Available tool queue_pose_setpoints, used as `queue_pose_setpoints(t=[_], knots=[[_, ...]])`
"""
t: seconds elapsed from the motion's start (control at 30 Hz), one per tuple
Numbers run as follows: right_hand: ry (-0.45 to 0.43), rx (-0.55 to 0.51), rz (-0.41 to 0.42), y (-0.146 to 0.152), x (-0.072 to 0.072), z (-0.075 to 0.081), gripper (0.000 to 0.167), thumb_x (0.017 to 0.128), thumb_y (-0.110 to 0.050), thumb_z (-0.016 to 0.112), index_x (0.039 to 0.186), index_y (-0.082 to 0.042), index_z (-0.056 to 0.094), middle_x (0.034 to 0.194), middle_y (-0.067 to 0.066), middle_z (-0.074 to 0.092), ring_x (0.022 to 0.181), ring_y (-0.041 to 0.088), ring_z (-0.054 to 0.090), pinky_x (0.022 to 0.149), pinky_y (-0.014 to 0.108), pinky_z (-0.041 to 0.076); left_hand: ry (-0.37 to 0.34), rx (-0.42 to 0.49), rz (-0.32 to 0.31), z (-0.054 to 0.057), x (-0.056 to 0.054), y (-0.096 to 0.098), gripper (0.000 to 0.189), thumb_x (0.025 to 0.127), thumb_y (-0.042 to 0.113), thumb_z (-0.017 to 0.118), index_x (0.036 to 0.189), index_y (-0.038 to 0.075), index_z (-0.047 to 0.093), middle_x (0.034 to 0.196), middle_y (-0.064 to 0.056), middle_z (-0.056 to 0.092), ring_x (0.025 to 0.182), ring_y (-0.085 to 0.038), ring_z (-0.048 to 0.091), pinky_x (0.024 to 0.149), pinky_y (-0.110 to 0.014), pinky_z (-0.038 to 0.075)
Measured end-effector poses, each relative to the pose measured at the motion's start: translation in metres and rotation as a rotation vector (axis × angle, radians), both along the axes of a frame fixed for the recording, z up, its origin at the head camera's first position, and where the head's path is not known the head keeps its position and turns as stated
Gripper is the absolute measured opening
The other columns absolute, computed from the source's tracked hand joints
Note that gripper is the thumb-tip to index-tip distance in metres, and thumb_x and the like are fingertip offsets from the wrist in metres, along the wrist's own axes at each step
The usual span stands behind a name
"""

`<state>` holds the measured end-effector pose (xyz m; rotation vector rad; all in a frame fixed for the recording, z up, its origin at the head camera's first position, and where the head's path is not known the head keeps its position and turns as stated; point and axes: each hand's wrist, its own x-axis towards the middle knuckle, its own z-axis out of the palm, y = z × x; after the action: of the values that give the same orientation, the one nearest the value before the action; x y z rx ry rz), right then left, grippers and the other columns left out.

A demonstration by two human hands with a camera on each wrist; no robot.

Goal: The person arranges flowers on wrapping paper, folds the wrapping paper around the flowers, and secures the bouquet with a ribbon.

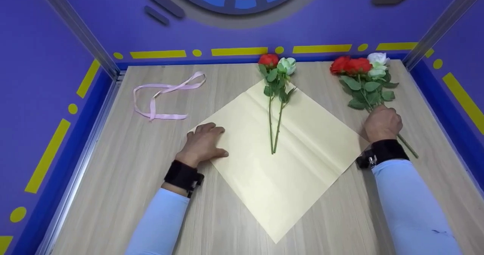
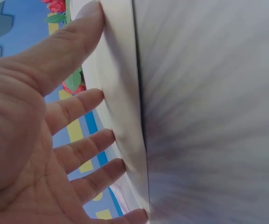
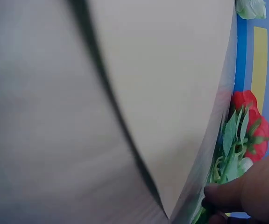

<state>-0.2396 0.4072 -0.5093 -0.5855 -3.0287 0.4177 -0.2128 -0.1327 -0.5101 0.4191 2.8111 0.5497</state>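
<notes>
A square sheet of cream wrapping paper point(image 1: 242, 164) lies cornerwise on the table. On its upper part rest a red rose point(image 1: 268, 60) and a pale green-white rose point(image 1: 286, 66), their stems converging toward the middle. My left hand point(image 1: 204, 143) rests on the paper's left corner, fingers spread; in the left wrist view the fingertips point(image 2: 107, 135) touch the sheet. By the paper's right corner, my right hand point(image 1: 383, 124) grips stems of a bunch of red and white roses point(image 1: 357, 66), with the thumb point(image 3: 223, 193) against green stems in the right wrist view. A stem sticks out below that hand.
A pink ribbon point(image 1: 162, 87) lies loosely looped at the table's back left. Blue-purple panels point(image 1: 242, 35) with yellow markings stand behind the wooden table point(image 1: 124, 164) and along both sides.
</notes>
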Motion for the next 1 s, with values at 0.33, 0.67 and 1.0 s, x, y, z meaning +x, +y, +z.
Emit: queue_pose_setpoints(t=[0.33, 0.67, 1.0], knots=[[0.184, 0.017, 0.002, -0.023, -0.005, 0.024, 0.031, 0.095, -0.003, 0.041, 0.090, 0.017, 0.064, 0.094, 0.046, 0.064, 0.092, 0.065, 0.062, 0.079, 0.070, 0.050, -0.004, -0.018, -0.014, -0.001, -0.001, 0.000, 0.080, 0.083, 0.046, 0.088, 0.151, 0.016, 0.058, 0.160, -0.016, 0.046, 0.150, -0.042, 0.038, 0.113, -0.073, 0.032], [0.306, -0.407, 0.138, -0.092, -0.011, 0.038, 0.033, 0.108, -0.023, 0.059, 0.109, 0.005, 0.076, 0.096, 0.023, 0.077, 0.069, 0.021, 0.069, 0.068, 0.034, 0.055, -0.002, -0.018, -0.012, -0.001, -0.001, -0.001, 0.080, 0.083, 0.046, 0.088, 0.151, 0.015, 0.057, 0.161, -0.017, 0.045, 0.151, -0.042, 0.037, 0.113, -0.074, 0.031], [0.203, -0.901, 0.171, -0.171, -0.018, 0.021, 0.019, 0.104, -0.008, 0.065, 0.108, 0.010, 0.068, 0.095, 0.026, 0.074, 0.062, 0.010, 0.070, 0.061, 0.026, 0.062, -0.005, -0.009, -0.006, 0.000, 0.000, 0.000, 0.081, 0.082, 0.045, 0.089, 0.151, 0.016, 0.057, 0.161, -0.017, 0.045, 0.152, -0.042, 0.036, 0.114, -0.076, 0.028]])
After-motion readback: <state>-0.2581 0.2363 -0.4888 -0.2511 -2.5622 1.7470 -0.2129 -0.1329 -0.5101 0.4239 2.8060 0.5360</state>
